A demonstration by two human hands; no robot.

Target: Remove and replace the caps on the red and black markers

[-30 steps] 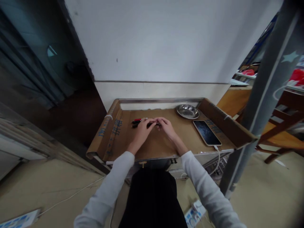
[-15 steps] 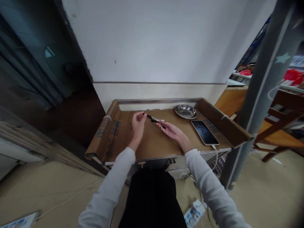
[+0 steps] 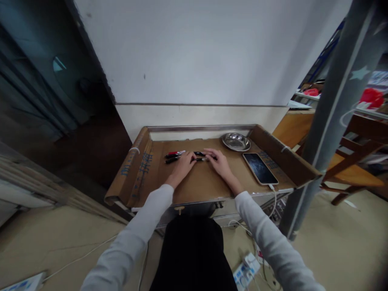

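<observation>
Both my hands rest low over the brown cardboard covering the small table. With its fingertips, my left hand pinches the left end of a slim black pen. The fingers of my right hand are closed about its other end, partly covering it. Just behind lies another dark pen, reaching toward the right fingers. To the left of my left hand, a red pen and a black pen lie side by side, their right ends partly hidden by that hand.
A shiny metal bowl stands at the back right. In front of it lies a phone with a white cable hanging off the front edge. Folded cardboard walls border the sides; a grey post rises on the right.
Both hands have come down to the cardboard with the pen, which was held raised and tilted between them. The red and black pens on the left now show beside my left hand.
</observation>
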